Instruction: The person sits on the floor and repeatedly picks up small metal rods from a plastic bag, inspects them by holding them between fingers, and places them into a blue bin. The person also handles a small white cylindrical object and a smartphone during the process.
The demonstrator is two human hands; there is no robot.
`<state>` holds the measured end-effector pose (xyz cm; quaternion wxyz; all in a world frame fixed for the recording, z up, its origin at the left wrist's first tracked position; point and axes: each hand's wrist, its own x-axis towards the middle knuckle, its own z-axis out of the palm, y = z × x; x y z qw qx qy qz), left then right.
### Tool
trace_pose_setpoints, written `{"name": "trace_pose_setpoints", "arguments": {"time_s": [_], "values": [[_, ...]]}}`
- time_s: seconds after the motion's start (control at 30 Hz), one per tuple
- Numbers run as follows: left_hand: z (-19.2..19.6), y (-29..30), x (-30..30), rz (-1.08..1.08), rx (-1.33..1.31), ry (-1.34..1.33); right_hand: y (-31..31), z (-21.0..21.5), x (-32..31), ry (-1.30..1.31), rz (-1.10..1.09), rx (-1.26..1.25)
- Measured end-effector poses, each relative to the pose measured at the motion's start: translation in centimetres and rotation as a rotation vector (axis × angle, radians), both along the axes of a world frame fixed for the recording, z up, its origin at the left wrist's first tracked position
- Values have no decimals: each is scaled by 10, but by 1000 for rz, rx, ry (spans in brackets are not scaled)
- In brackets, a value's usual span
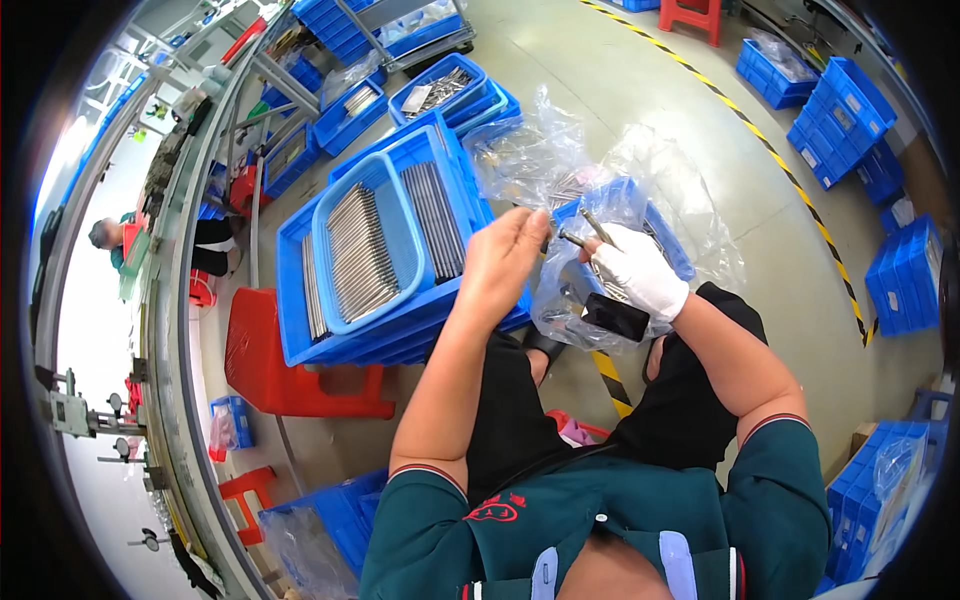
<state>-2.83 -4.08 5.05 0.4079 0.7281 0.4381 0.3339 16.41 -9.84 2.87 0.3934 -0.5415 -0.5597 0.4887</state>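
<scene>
White-gloved, the right hand point(645, 275) in the head view is curled round a few metal rods point(598, 228), their ends poking out past the fingers toward the far left, over a blue bin point(682, 258) with clear plastic point(700, 190) spread about it. Just to its left, the bare left hand point(495, 262) has its fingers drawn together near those ends; whether it pinches anything, I cannot tell. Further left, a light-blue tray point(408, 235) carries slim metal pieces point(358, 250) laid side by side. The rods look stiff and hard to break, probably light singly but weightier bunched, and smooth enough to slip or roll; mid-shaft seems the surest hold, with fingers wrapped around.
</scene>
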Motion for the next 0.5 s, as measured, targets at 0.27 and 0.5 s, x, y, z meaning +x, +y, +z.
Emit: {"name": "trace_pose_setpoints", "arguments": {"time_s": [0.27,0.5], "values": [[-43,10,24,-174,-227,-142,-4,-14,14,-521,-120,459],[-59,11,34,-169,-305,-153,-2,-20,20,-839,-144,760]]}}
